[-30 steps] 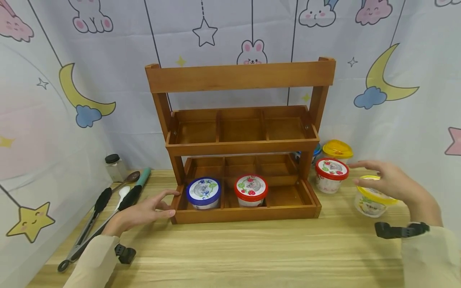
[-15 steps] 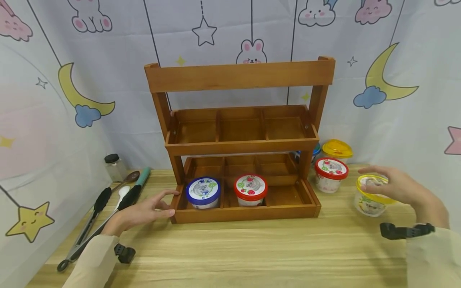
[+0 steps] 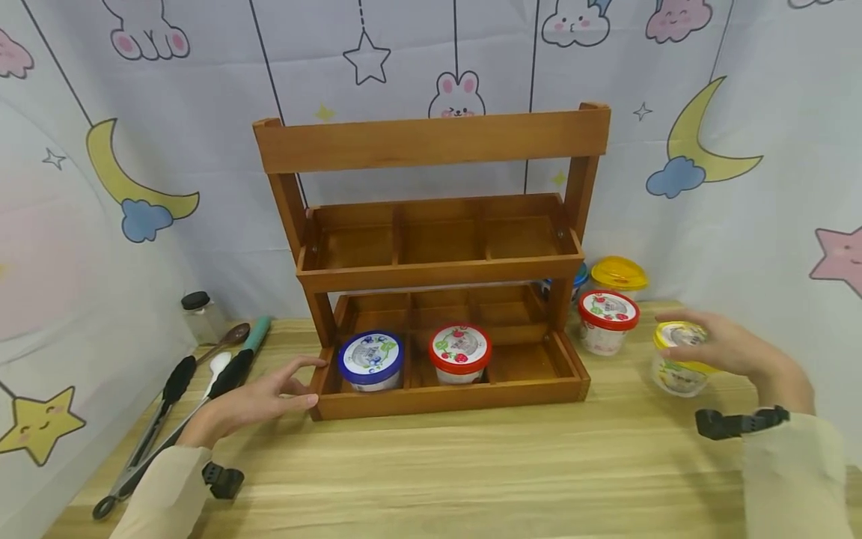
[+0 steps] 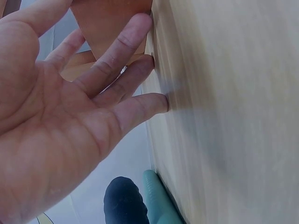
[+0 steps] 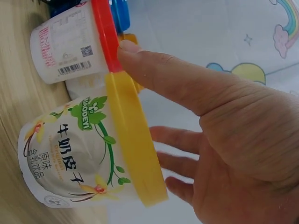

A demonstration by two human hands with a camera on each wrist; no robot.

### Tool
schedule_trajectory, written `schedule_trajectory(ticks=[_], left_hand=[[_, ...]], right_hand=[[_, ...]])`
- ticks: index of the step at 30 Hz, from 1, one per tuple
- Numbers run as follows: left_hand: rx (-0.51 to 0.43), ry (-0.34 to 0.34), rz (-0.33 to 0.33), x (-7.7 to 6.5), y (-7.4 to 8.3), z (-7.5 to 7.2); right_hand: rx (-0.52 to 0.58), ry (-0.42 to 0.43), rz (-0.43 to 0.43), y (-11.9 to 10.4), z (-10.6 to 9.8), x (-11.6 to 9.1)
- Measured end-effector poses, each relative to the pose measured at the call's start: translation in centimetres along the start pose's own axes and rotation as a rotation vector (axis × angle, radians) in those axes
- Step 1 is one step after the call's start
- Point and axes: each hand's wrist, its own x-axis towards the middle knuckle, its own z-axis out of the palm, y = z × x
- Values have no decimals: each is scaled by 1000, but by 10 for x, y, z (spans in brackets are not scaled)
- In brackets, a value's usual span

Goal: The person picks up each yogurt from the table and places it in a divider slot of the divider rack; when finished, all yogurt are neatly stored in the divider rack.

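Note:
My right hand (image 3: 747, 352) hovers at a tub with a yellow lid (image 3: 680, 378), thumb and fingers spread apart. In the right wrist view the yellow-lidded tub (image 5: 74, 158) stands on the table, with my thumb over its lid and the other fingers beyond. My left hand (image 3: 249, 404) is at the left end of a two-tier wooden rack (image 3: 447, 406), fingers extended and fingertips at its side. The rack's lower front tier holds a blue-lidded tub (image 3: 370, 355) in the left compartment and a red-lidded tub (image 3: 461, 348) in the middle one.
Another red-lidded tub (image 3: 608, 318) stands right of the rack, before a yellow domed-lid tub (image 3: 618, 274) and a partly hidden blue-lidded one (image 3: 581, 277). Tongs (image 3: 151, 419), spoons and a black-lidded jar (image 3: 202, 318) occupy the left side. A patterned cloth hangs behind.
My right hand has drawn back from near the red-lidded tub on the right and come over the yellow-lidded tub. The head view has turned slightly right. My left hand stays at the rack.

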Motion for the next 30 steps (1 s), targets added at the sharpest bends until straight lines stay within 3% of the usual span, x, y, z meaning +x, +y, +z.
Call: schedule_trajectory(ticks=[9, 23, 30], left_hand=[[-8, 8, -3, -1, 0, -1], [-3, 24, -30, -3, -2, 1], [-8, 17, -11, -3, 0, 1]], right_hand=[[-9, -38, 55, -1, -1, 2], [-24, -53, 38, 1, -1, 2], [-30, -44, 39, 2, 1, 1]])
